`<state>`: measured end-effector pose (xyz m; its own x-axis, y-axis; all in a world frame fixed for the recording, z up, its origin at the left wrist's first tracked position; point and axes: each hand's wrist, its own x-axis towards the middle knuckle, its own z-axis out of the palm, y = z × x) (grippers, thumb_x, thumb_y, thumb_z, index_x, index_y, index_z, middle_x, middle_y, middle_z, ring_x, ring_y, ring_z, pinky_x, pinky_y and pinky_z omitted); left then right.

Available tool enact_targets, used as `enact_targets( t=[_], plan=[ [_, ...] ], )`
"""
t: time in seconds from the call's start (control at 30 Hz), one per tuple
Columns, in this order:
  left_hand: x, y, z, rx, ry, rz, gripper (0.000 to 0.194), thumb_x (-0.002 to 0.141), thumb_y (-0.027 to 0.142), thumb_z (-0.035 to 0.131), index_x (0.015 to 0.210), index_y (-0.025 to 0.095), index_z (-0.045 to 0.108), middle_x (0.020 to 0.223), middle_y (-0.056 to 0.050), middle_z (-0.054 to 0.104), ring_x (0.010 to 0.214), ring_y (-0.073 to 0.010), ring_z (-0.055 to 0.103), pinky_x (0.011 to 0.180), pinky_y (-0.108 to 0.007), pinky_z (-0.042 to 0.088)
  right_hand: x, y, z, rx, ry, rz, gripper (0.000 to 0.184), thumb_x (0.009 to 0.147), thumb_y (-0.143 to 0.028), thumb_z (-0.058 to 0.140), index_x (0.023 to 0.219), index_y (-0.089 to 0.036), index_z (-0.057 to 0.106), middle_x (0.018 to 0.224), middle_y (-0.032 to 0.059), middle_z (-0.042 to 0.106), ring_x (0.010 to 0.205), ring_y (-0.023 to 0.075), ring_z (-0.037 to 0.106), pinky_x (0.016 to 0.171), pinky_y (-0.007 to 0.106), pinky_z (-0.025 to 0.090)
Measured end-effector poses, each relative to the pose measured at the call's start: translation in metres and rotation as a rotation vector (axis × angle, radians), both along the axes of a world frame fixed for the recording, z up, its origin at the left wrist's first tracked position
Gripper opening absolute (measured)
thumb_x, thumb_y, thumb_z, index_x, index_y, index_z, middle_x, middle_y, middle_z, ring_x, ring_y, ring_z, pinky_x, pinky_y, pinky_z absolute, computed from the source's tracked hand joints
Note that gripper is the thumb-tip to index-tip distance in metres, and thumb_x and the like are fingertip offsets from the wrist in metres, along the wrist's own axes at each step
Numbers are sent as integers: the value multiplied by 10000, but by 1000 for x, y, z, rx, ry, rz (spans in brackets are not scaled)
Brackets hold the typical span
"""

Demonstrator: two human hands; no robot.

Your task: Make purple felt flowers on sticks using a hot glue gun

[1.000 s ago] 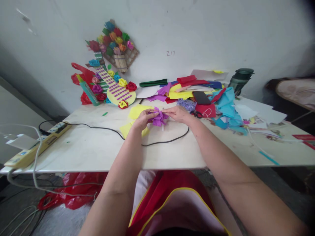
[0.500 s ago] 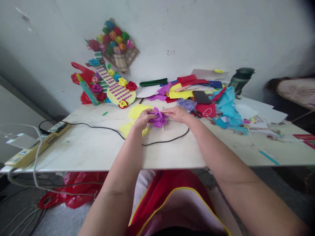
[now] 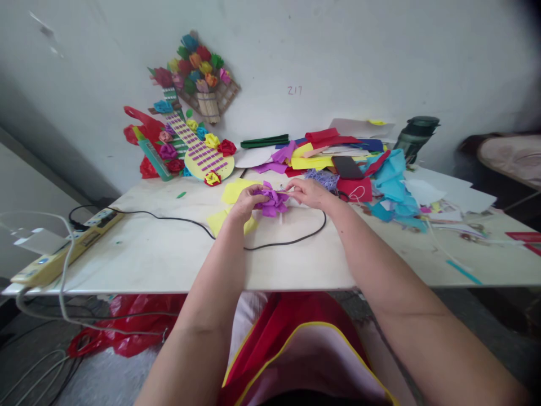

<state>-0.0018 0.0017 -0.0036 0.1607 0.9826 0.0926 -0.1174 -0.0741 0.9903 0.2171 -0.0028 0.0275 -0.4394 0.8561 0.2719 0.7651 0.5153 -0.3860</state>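
A crumpled purple paper flower [image 3: 273, 203] is above the tabletop between my hands. My left hand [image 3: 245, 202] is closed on its left side, thumb and fingers pinching the paper. On the other side, the fingers of my right hand [image 3: 308, 193] are bent into a pinch by the flower's right edge. What they pinch is too small to make out. Yellow paper pieces [image 3: 234, 190] lie behind and under my left hand. Scissors [image 3: 342, 195] rest by my right wrist, mostly hidden by it.
A black cable [image 3: 287, 244] loops in front of the hands from a power strip [image 3: 59, 248]. Behind stand a flower-decorated paper guitar [image 3: 209, 160] and a glue bottle [image 3: 153, 158]. Coloured paper [image 3: 310, 162], a phone [image 3: 346, 167] and a dark bottle [image 3: 416, 138] are at the back right.
My right hand's fingers, stretched out toward the flower before, are now bent into a pinch and slightly farther right. My left hand still holds the flower.
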Motion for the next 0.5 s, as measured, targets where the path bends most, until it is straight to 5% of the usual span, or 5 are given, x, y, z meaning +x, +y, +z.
enact_targets(
  t=[0.3, 0.5],
  plan=[
    [-1, -2, 3, -2, 22, -1, 429, 469, 183, 747, 891, 161, 675, 675, 17, 651, 566, -103, 582, 534, -213, 443, 9, 4, 0, 44, 82, 36, 159, 833, -285, 563, 797, -178, 675, 673, 8, 663, 639, 128, 537, 641, 242, 356],
    [-1, -3, 3, -12, 25, -7, 452, 464, 182, 748, 909, 166, 675, 672, 25, 648, 567, -104, 584, 539, -216, 443, 10, 7, -1, 72, 64, 37, 191, 830, -269, 528, 726, -170, 655, 636, 18, 618, 636, 135, 501, 615, 251, 318]
  ],
)
